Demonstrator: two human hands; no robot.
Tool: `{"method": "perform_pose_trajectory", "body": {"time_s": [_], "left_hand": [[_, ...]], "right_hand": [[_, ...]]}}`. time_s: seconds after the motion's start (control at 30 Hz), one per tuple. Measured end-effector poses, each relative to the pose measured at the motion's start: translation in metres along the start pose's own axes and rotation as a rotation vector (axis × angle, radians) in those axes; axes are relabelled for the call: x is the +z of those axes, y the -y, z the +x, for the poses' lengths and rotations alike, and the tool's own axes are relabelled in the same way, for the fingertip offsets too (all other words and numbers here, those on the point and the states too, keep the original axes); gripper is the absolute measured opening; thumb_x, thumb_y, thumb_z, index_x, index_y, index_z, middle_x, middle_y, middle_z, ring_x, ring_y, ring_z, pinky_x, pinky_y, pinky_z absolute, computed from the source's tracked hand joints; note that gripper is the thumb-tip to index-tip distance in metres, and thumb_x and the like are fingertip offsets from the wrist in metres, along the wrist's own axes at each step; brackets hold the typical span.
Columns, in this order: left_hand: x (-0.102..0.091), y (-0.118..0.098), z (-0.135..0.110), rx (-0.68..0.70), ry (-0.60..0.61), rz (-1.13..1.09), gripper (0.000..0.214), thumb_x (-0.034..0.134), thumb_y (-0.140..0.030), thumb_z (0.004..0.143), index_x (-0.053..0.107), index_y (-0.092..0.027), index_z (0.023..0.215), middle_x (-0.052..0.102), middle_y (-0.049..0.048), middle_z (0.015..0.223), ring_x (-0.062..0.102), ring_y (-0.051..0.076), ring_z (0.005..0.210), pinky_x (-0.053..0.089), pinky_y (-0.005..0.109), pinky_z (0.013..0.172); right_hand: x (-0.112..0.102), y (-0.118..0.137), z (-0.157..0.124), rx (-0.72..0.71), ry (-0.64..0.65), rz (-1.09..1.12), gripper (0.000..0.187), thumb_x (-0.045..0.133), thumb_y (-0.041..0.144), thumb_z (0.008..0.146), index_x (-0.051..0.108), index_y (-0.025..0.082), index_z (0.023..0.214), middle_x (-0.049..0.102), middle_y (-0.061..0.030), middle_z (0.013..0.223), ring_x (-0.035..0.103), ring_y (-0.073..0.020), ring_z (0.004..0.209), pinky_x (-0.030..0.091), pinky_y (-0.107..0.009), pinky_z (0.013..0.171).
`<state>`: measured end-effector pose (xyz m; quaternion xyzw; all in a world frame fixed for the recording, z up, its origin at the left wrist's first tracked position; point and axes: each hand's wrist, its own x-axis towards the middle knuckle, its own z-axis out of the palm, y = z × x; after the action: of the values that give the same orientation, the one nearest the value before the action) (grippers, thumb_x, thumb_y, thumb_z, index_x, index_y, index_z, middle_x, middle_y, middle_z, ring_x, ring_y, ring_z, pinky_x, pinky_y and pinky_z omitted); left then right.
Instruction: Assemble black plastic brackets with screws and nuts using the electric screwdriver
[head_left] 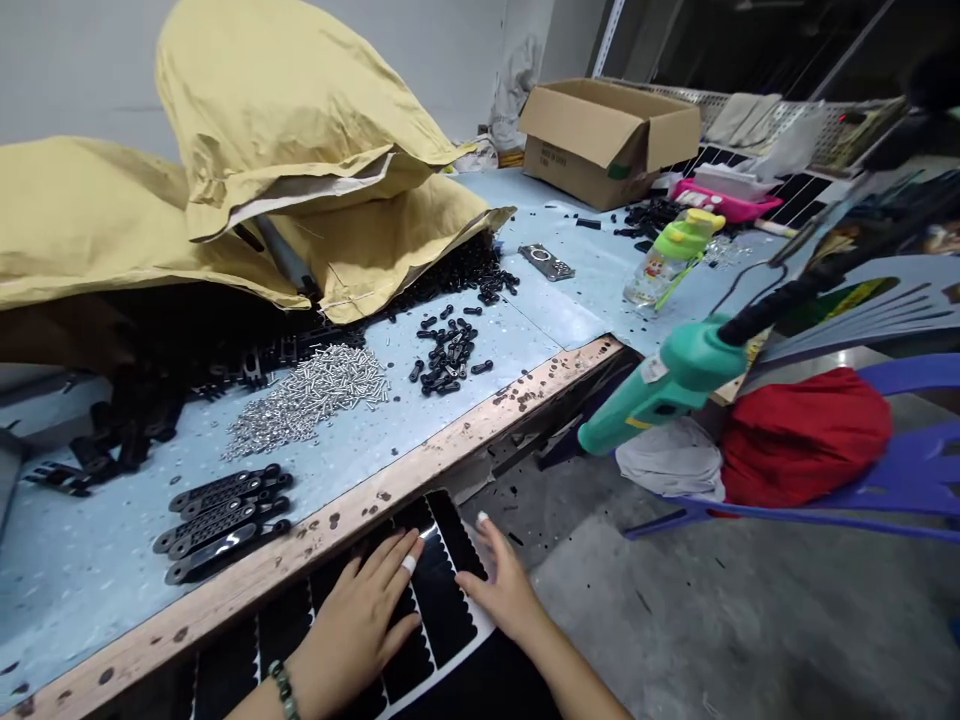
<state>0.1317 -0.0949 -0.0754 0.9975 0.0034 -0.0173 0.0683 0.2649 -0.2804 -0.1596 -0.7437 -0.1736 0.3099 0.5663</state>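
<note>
A sheet of black stickers with scalloped white dividing lines lies in front of the bench edge, low in the head view. My left hand rests flat on it, fingers stretched out, white tape round one finger and a beaded bracelet at the wrist. At the sheet's right edge is my right hand, thumb over the top and fingers along the side, gripping the edge. One of its fingertips has a white covering. On the bench nearby lie several black perforated bars with rounded ends.
Small metal pins and black clips are heaped under yellow sacks. A green electric screwdriver hangs at right, above a blue chair with red cloth. Further back stand a bottle and cardboard box.
</note>
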Motion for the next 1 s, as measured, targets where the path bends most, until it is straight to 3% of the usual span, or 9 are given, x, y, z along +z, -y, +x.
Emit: {"method": "perform_pose_trajectory", "body": {"time_s": [0.13,0.27,0.37,0.53,0.73,1.0], "left_hand": [[-0.01,-0.001,0.011,-0.009,-0.009,-0.028,0.078,0.061,-0.037,0.084,0.018,-0.025,0.148,0.04,0.0103,0.145,0.041,0.029,0.13,0.041,0.045,0.101],[-0.002,0.004,0.028,-0.045,0.041,-0.146,0.091,0.066,-0.036,0.079,0.008,-0.025,0.148,0.044,0.0124,0.142,0.049,0.027,0.124,0.045,0.039,0.097],[0.011,0.01,0.033,-0.071,0.086,-0.202,0.089,0.065,-0.033,0.08,0.007,-0.025,0.147,0.048,0.0136,0.138,0.054,0.026,0.119,0.048,0.037,0.094],[0.024,0.01,0.038,-0.1,0.095,-0.262,0.086,0.068,-0.031,0.078,0.014,-0.024,0.144,0.045,0.0143,0.14,0.047,0.028,0.126,0.046,0.038,0.097],[0.018,0.006,0.046,-0.135,0.187,-0.337,0.086,0.071,-0.029,0.075,0.018,-0.022,0.143,0.043,0.0142,0.142,0.041,0.028,0.13,0.042,0.04,0.101],[0.02,0.011,0.042,-0.173,0.191,-0.41,0.093,0.076,-0.028,0.069,0.02,-0.021,0.143,0.039,0.0171,0.144,0.036,0.031,0.133,0.038,0.044,0.104]], "right_hand": [[-0.002,0.009,-0.013,0.009,-0.134,-0.108,0.07,0.063,0.037,0.076,0.038,0.018,0.139,0.041,-0.0141,0.143,0.045,-0.0281,0.127,0.038,-0.042,0.103],[0.019,0.029,-0.005,0.102,0.019,-0.127,0.077,0.062,0.041,0.078,0.032,0.015,0.143,0.054,-0.014,0.132,0.05,-0.0302,0.122,0.038,-0.044,0.102],[0.033,0.035,0.009,0.182,0.024,-0.139,0.074,0.066,0.036,0.072,0.043,0.015,0.138,0.061,-0.013,0.124,0.054,-0.0328,0.117,0.037,-0.044,0.101],[0.035,0.025,0.024,0.22,-0.022,0.011,0.068,0.07,0.028,0.064,0.052,0.012,0.128,0.069,-0.0117,0.108,0.062,-0.0301,0.105,0.042,-0.041,0.096],[0.033,0.023,0.026,0.235,-0.024,0.087,0.06,0.07,0.027,0.065,0.056,0.013,0.122,0.069,-0.0106,0.107,0.063,-0.0269,0.103,0.047,-0.038,0.092],[0.033,0.02,0.032,0.266,0.011,0.026,0.05,0.072,0.043,0.064,0.067,0.015,0.105,0.066,-0.0128,0.114,0.057,-0.0321,0.113,0.037,-0.045,0.1]]}}
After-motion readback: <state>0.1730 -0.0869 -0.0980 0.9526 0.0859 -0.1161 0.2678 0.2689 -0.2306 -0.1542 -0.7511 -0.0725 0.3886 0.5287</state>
